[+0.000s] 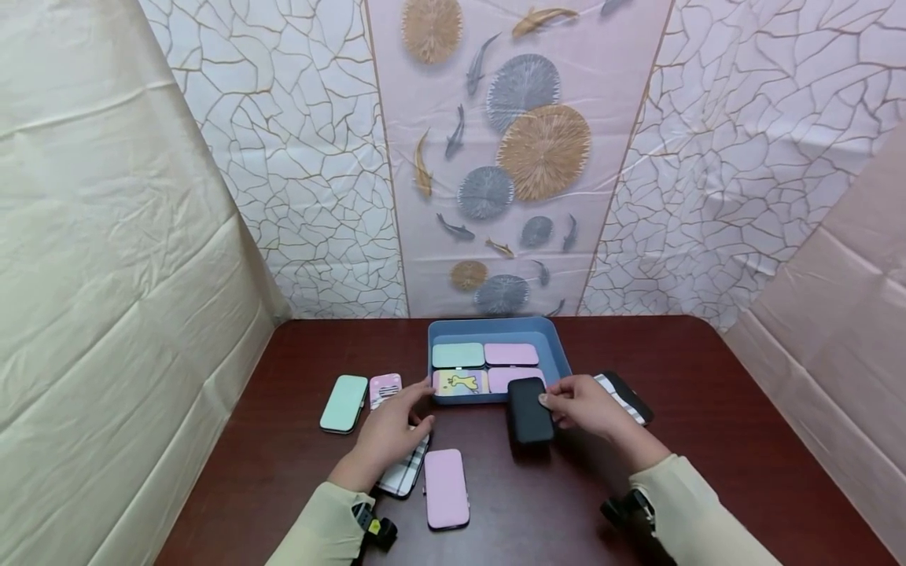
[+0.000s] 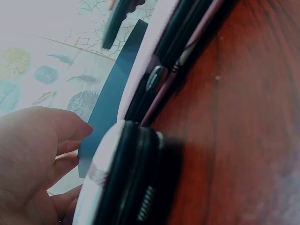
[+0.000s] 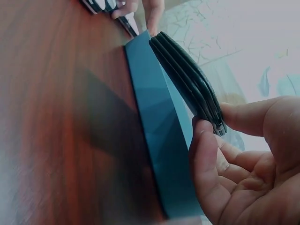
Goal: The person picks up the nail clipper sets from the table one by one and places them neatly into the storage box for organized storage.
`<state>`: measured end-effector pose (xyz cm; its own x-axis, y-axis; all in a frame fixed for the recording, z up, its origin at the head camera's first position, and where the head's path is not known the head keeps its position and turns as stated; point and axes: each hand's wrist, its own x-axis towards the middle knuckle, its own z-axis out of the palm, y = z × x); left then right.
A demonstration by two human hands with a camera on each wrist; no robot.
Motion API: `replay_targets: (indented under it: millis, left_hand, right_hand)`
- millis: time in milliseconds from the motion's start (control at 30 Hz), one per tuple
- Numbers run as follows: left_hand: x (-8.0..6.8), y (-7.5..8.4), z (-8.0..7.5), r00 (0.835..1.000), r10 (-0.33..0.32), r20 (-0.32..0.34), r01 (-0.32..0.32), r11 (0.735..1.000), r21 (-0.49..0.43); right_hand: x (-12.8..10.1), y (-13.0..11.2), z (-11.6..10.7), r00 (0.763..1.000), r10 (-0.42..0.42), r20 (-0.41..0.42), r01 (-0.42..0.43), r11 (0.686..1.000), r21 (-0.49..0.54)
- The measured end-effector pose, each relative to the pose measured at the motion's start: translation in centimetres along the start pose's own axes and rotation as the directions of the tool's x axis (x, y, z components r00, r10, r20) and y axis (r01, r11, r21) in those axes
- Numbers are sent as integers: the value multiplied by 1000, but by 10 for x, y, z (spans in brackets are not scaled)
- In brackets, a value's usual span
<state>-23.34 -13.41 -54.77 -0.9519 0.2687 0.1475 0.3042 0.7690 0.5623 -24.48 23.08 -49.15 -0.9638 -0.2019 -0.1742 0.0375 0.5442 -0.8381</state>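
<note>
My right hand (image 1: 589, 405) pinches a slim black case (image 1: 531, 410) by its right edge, thumb on one face and fingers on the other. The case is held up off the table at the front of a blue tray (image 1: 559, 346); the right wrist view shows its layered edge (image 3: 187, 79). My left hand (image 1: 389, 432) has its fingers spread loosely, fingertips right at the tray's front left corner, holding nothing. Below that hand lies a plaid case (image 1: 405, 472), partly hidden by it. In the tray lie a mint case (image 1: 458, 355), pink cases (image 1: 511, 354) and a giraffe-print case (image 1: 462, 383).
A mint case (image 1: 344, 403) and a pink patterned case (image 1: 385, 387) lie left of the tray. Nearer the front is a plain pink case (image 1: 447, 489). A black-and-plaid case (image 1: 624, 397) lies beyond my right hand. Patterned cloth (image 1: 325, 157) hangs behind the dark red table (image 1: 297, 487).
</note>
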Motion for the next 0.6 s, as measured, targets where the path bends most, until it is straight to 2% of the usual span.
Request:
replay_targets:
  millis: [600]
  left_hand:
    - [1, 3, -1, 999, -38, 7, 38, 999, 8]
  right_hand:
    - [63, -43, 32, 999, 32, -43, -26, 991, 133]
